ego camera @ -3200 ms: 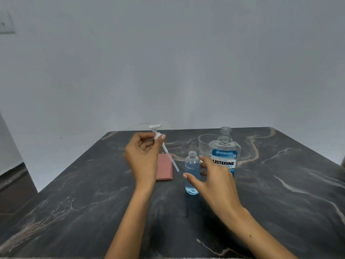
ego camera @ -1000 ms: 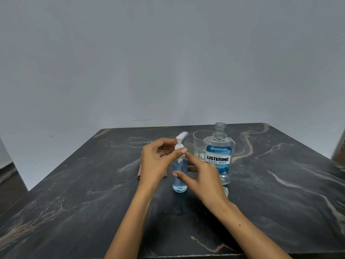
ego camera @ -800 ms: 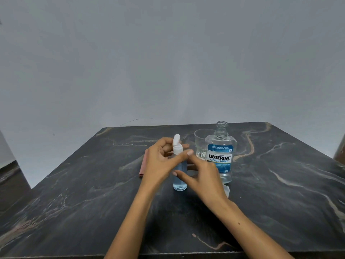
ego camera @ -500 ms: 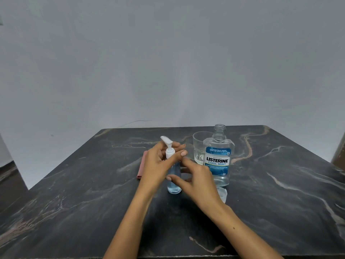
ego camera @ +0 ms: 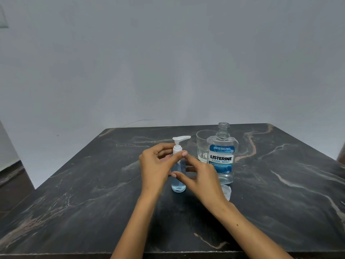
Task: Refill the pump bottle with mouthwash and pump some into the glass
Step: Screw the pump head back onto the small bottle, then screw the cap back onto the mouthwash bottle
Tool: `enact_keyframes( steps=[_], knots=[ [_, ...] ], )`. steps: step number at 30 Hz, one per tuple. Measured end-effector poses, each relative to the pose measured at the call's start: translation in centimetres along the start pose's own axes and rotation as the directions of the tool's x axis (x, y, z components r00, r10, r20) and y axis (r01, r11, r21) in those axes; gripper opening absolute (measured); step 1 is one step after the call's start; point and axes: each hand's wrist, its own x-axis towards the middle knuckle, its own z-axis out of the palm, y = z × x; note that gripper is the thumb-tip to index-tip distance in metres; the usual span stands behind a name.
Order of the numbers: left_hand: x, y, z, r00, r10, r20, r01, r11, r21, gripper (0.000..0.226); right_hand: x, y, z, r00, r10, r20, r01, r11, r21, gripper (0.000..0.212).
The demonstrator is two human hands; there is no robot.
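Observation:
A small clear pump bottle with pale blue liquid stands upright mid-table. Its white pump head sits on the neck, spout pointing right toward the glass. My left hand grips the pump collar with thumb and fingers. My right hand holds the bottle's body from the right. Behind and to the right stands an open Listerine mouthwash bottle, uncapped. An empty clear glass stands just behind it on the left.
A clear cap lies on the dark marble table in front of the mouthwash bottle, partly behind my right wrist. A pale wall rises behind the table. The table's front edge runs along the bottom of the view.
My left hand brought the pump over and lowered its tube into the small bottle. The pump head has since turned round, its spout swinging from left to right. The pink pad is now hidden.

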Motion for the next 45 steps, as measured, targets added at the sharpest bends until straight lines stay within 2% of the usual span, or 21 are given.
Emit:
enact_keyframes(
  steps=[5, 9, 13, 15, 18, 20, 23, 27, 31, 34, 37, 40, 43, 45],
  knots=[
    [0.4, 0.0, -0.5, 0.993, -0.015, 0.113, 0.027, 0.995, -0.099, 0.015, 0.8, 0.0, -0.2, 0.999, 0.001, 0.054, -0.001, 1.000, 0.012, 0.062],
    [0.0, -0.1, -0.5, 0.990, -0.025, 0.137, 0.034, 0.997, -0.063, 0.019, 0.5, -0.2, -0.3, 0.999, -0.007, 0.050, 0.009, 0.999, -0.044, 0.064],
    [-1.4, -0.3, -0.6, 0.997, 0.021, 0.076, -0.019, 0.999, -0.027, 0.036, -0.2, -0.8, -0.6, 0.997, -0.015, 0.078, 0.021, 0.997, -0.080, 0.066],
    [-2.3, -0.1, -0.8, 0.996, 0.084, -0.014, -0.082, 0.991, 0.104, 0.044, -0.5, -1.0, -1.2, 0.997, 0.002, 0.081, 0.008, 0.991, -0.130, 0.064],
    [-3.9, 0.1, -1.1, 0.954, 0.239, -0.181, -0.193, 0.951, 0.241, 0.035, -1.1, -1.0, -3.4, 0.999, 0.003, 0.050, 0.004, 0.991, -0.134, 0.050],
    [-5.1, 0.2, -0.9, 0.920, 0.338, -0.196, -0.271, 0.913, 0.303, 0.023, -1.8, -0.4, -5.4, 1.000, 0.002, 0.031, 0.001, 0.994, -0.113, 0.037],
    [-6.6, 0.1, 0.3, 0.915, 0.388, -0.111, -0.338, 0.887, 0.313, 0.018, -3.5, 0.8, -8.1, 0.999, 0.028, -0.039, -0.032, 0.993, -0.117, 0.025],
    [-6.9, 0.5, 3.4, 0.918, 0.396, 0.018, -0.384, 0.875, 0.295, 0.021, -5.4, 2.0, -10.2, 0.992, 0.066, -0.105, -0.087, 0.972, -0.218, 0.047],
    [-4.7, 1.3, 6.9, 0.897, 0.426, 0.115, -0.441, 0.862, 0.252, 0.036, -5.8, 2.2, -10.1, 0.990, 0.142, -0.012, -0.137, 0.927, -0.350, 0.069],
    [-2.8, 1.7, 8.8, 0.910, 0.384, 0.156, -0.412, 0.882, 0.231, 0.050, -5.6, 2.3, -9.2, 0.986, 0.159, 0.043, -0.130, 0.911, -0.391, 0.068],
    [-1.6, 1.0, 9.6, 0.923, 0.329, 0.201, -0.371, 0.899, 0.233, 0.060, -5.4, 2.6, -8.8, 0.990, 0.141, 0.012, -0.127, 0.922, -0.365, 0.048],
    [-1.2, -0.1, 9.9, 0.933, 0.274, 0.234, -0.326, 0.917, 0.229, 0.061, -5.1, 2.5, -9.6, 0.993, 0.094, -0.071, -0.107, 0.973, -0.204, 0.037],
    [-1.3, -1.0, 10.0, 0.939, 0.250, 0.235, -0.300, 0.931, 0.206, 0.056, -4.0, 1.7, -11.2, 0.980, 0.026, -0.198, -0.031, 0.999, -0.021, 0.038],
    [-1.2, -1.4, 9.9, 0.944, 0.243, 0.222, -0.286, 0.940, 0.188, 0.049, -2.8, 1.1, -12.4, 0.964, -0.017, -0.264, 0.019, 1.000, 0.006, 0.042]
  ],
)
